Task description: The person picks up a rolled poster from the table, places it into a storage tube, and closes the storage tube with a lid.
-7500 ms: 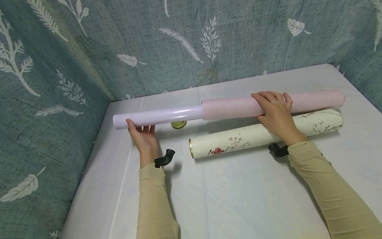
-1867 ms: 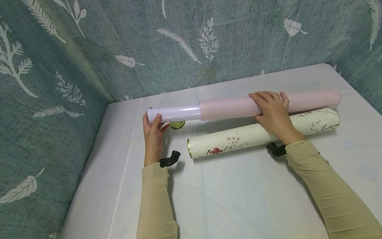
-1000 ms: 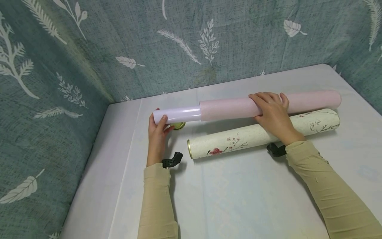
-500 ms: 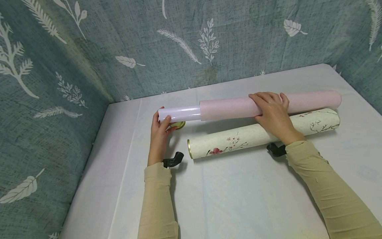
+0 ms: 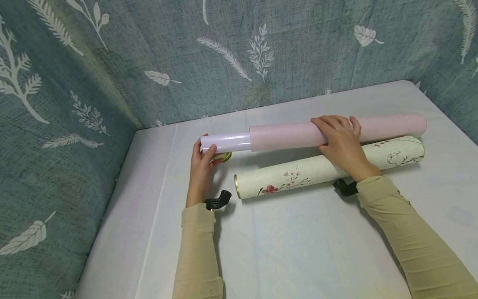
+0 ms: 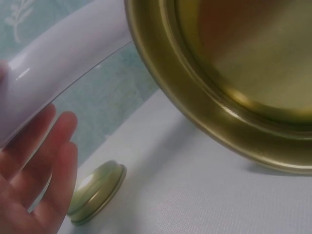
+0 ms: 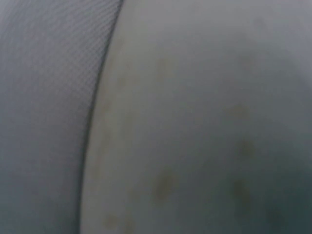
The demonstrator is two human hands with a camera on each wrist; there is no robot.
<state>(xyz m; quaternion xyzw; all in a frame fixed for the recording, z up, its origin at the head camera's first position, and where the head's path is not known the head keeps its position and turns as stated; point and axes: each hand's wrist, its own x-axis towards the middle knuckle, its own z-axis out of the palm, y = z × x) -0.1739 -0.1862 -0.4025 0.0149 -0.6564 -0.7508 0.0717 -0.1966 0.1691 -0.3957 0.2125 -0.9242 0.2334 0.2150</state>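
My left hand (image 5: pixel 199 174) holds the outer end of a glossy pale-lilac roll (image 5: pixel 229 141), thumb in front and fingers behind and below. The roll's other end sits inside the open mouth of a pink tube (image 5: pixel 284 137). My right hand (image 5: pixel 343 145) grips the pink tube from above, near its middle. A cream tube (image 5: pixel 287 178) printed with blossom branches lies in front, under my right wrist; its gold-rimmed end (image 6: pixel 214 114) fills much of the left wrist view. Cream surface (image 7: pixel 185 122) fills most of the blurred right wrist view.
A round gold lid (image 5: pixel 225 156) lies on the white-covered table (image 5: pixel 291 241) just beyond my left fingers, partly hidden by them. Leaf-patterned teal cloth (image 5: pixel 224 58) hangs behind the table and on its left side.
My left hand has moved from left to right, and the roll has slid deeper into the pink tube, leaving a much shorter piece outside. My right hand and the cream tube stay in place.
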